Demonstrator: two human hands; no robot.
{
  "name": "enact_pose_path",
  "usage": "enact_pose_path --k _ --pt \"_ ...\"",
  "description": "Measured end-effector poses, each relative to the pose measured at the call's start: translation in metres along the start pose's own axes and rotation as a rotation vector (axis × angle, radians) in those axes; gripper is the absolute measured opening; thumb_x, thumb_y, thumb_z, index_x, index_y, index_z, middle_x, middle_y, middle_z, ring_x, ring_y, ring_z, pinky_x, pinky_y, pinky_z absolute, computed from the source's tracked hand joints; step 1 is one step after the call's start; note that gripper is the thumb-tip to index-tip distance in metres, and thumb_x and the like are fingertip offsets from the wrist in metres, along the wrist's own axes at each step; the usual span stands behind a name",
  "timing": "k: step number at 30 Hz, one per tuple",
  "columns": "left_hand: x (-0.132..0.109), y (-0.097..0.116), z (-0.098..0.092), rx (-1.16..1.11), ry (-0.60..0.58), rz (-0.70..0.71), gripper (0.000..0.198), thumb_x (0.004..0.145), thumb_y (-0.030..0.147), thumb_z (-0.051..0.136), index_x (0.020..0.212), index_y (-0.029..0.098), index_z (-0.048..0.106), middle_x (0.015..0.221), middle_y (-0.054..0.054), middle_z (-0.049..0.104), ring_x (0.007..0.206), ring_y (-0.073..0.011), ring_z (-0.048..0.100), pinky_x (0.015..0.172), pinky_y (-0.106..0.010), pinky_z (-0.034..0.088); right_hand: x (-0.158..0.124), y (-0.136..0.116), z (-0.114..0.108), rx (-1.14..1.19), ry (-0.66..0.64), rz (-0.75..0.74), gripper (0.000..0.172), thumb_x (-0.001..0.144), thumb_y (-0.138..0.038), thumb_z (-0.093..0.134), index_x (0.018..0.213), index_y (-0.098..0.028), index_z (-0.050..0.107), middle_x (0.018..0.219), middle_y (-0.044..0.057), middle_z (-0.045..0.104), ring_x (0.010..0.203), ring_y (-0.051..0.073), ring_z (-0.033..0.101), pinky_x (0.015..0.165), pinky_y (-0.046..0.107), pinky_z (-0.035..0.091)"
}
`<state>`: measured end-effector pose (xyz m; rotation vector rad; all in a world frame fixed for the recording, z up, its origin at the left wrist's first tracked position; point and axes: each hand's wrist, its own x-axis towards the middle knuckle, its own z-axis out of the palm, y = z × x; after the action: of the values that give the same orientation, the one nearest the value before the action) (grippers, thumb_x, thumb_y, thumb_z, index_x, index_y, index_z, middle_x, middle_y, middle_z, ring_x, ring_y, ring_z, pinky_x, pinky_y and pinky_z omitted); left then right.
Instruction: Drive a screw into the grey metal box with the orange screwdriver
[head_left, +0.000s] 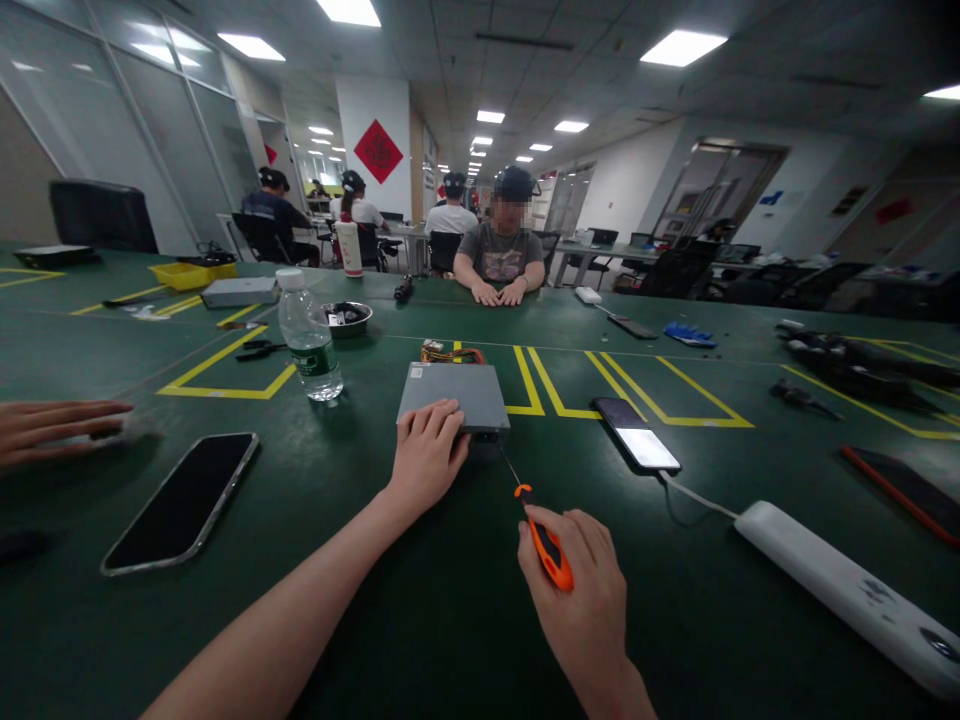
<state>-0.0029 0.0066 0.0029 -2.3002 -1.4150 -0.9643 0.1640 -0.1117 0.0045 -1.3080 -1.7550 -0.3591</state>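
A grey metal computer power supply point(474, 390) lies on the green table, with a bundle of coloured wires point(471, 354) behind it. My left hand point(426, 450) grips its front left part, fingers bent over the top and thumb by the front edge. In my right hand point(583, 570) is a screwdriver point(551, 552) with an orange and black handle. Its thin shaft points up and left toward the front side of the power supply, near the right corner. Whether the tip touches the casing I cannot tell.
A clear water bottle point(309, 345) stands left of the power supply. Phones point(184, 505) lie on both sides, one cabled to a white power strip point(840, 585). Another person's hand point(56, 432) reaches in at left. Across the table sits a person point(501, 250), hands flat.
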Motion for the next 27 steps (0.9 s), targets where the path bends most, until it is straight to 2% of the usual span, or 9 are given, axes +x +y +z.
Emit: enact_pose_path --k 8,27 --pt "0.0000 0.0000 -0.0007 -0.013 0.000 -0.001 0.022 0.086 0.028 0.045 0.107 0.022 0.053 0.121 -0.006 0.056 0.114 -0.0239 0.046 0.091 -0.042 0.031 -0.0013 0.0022 -0.0005 0.012 -0.008 0.028 0.014 0.084 -0.019 0.052 0.097 -0.019 0.057 0.077 0.002 0.056 0.074 0.016 0.054 0.070 0.033 0.045" --pt "0.0005 0.0001 -0.0002 -0.001 -0.002 -0.002 0.022 0.086 0.028 0.046 0.106 0.023 0.053 0.121 -0.005 0.057 0.113 -0.0237 0.046 0.091 -0.041 0.031 0.0027 0.0008 -0.0003 0.042 0.002 0.078 0.012 0.085 -0.020 0.051 0.096 -0.019 0.057 0.074 0.001 0.053 0.068 0.014 0.051 0.064 0.029 0.043"
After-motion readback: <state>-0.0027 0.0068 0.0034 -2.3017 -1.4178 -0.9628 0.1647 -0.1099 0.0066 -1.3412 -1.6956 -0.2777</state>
